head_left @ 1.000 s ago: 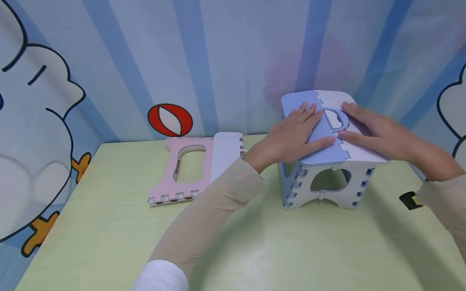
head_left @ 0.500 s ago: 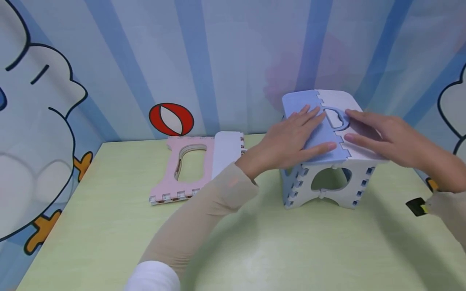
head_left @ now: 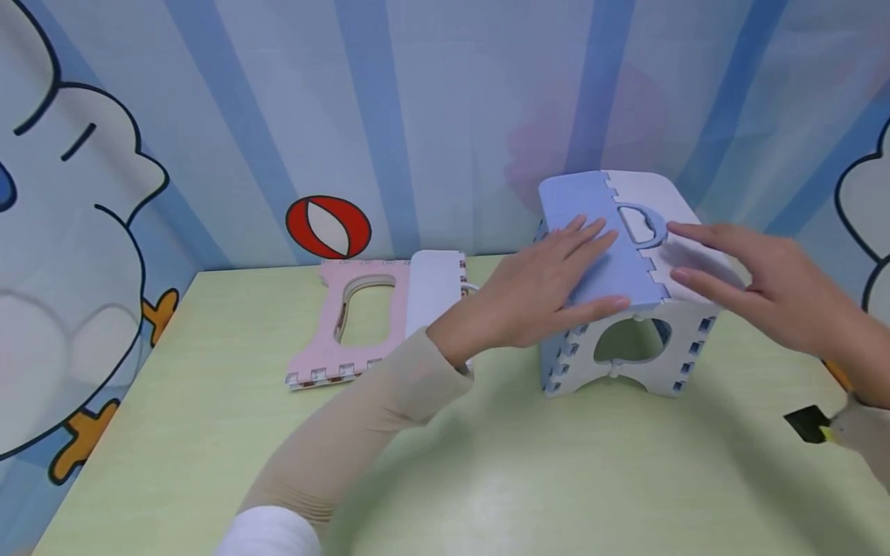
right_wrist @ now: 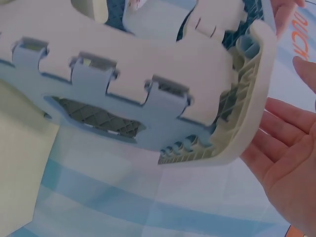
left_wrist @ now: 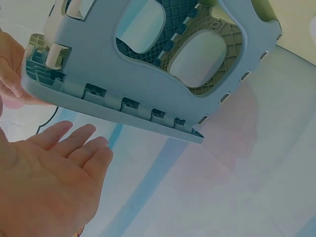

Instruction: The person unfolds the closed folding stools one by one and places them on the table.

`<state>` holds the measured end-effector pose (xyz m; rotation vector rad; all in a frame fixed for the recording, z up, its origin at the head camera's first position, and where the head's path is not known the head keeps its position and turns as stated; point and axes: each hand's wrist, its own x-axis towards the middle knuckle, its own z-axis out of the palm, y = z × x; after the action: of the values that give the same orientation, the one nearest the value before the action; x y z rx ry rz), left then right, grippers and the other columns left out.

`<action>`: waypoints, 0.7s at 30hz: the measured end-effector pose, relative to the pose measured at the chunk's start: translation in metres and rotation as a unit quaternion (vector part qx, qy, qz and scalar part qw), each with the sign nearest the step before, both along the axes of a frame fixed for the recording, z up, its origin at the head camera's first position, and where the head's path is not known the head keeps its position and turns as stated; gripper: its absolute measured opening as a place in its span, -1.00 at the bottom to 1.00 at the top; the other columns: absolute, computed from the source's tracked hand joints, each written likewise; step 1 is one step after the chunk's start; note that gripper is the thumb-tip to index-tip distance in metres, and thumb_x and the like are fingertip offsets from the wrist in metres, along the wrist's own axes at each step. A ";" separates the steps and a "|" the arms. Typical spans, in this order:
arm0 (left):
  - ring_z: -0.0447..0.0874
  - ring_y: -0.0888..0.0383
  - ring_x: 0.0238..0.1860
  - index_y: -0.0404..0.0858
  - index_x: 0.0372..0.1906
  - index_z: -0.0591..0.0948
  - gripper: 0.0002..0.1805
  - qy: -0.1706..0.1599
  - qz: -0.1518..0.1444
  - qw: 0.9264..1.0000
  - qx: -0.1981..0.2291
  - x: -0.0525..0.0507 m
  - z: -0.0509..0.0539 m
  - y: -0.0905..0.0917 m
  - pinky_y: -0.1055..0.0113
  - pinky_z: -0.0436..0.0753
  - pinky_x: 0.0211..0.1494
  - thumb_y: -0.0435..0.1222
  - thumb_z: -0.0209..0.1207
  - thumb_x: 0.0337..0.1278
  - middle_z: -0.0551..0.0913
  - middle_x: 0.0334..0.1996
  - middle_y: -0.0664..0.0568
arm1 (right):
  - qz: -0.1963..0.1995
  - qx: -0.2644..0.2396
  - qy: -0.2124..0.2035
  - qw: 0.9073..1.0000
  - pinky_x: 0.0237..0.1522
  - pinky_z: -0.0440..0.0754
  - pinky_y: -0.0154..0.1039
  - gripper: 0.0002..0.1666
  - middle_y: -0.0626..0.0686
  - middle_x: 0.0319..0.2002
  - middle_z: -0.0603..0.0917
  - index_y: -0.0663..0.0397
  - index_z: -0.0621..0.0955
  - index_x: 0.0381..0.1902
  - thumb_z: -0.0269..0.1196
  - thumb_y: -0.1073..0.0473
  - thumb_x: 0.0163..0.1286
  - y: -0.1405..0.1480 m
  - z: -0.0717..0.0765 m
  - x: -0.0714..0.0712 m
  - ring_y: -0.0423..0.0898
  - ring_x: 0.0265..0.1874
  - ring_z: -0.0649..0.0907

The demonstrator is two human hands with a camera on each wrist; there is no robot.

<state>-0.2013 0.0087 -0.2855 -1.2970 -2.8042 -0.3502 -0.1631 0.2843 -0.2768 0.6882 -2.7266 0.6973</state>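
A folding stool (head_left: 605, 239) with a blue and white top stands unfolded at the right of the table in the head view. My left hand (head_left: 531, 289) is over the blue half, fingers straight; the left wrist view shows that palm (left_wrist: 59, 182) apart from the stool's edge (left_wrist: 113, 111). By the white half is my right hand (head_left: 779, 286), thumb and fingers extended; in the right wrist view this hand (right_wrist: 291, 153) appears beside the white rim (right_wrist: 247, 118), and whether it touches cannot be told. Neither hand grips anything.
A flat folded stool, pink (head_left: 320, 355) and white (head_left: 434, 286), lies on the green table (head_left: 208, 432) left of the standing one, partly behind the left forearm. Behind the table hangs a blue striped backdrop (head_left: 473, 116) with printed cartoon figures.
Both hands have drawn back from the middle of the stool's top, the left one toward the left and the right one toward the right. The stool stays where it was.
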 end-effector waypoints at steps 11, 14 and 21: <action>-0.44 0.21 0.55 -0.12 0.61 -0.05 -0.11 0.031 -0.040 0.999 0.007 0.022 -0.003 -0.020 0.44 -0.32 0.49 0.29 -0.20 0.43 -0.16 0.60 0.06 | 0.060 0.010 0.159 0.985 -0.02 0.33 -0.67 -0.33 0.12 0.19 0.63 0.01 0.56 0.32 0.44 0.24 0.24 -0.012 -0.011 0.022 -0.17 0.10 0.61; -0.41 0.20 0.55 -0.14 0.61 -0.06 -0.11 0.037 -0.054 0.998 0.014 0.028 -0.006 -0.025 0.43 -0.31 0.50 0.27 -0.16 0.44 -0.13 0.60 0.03 | 0.073 0.003 0.173 0.982 0.03 0.33 -0.69 -0.38 0.12 0.15 0.66 0.04 0.58 0.29 0.43 0.20 0.26 -0.015 -0.013 0.027 -0.38 0.09 0.56; -0.34 0.16 0.56 -0.20 0.61 -0.06 -0.11 0.054 -0.089 0.994 0.033 0.040 -0.012 -0.040 0.38 -0.26 0.52 0.21 -0.08 0.45 -0.06 0.59 -0.02 | 0.118 -0.031 0.201 0.972 0.06 0.38 -0.67 -0.35 0.15 0.07 0.69 0.18 0.63 0.19 0.09 -0.25 0.51 -0.029 -0.021 0.036 -0.52 0.15 0.47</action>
<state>-0.1609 -0.0316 -0.2977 -1.5074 -2.5732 -0.3620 -0.1271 0.2556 -0.2975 1.0273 -2.2675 0.6087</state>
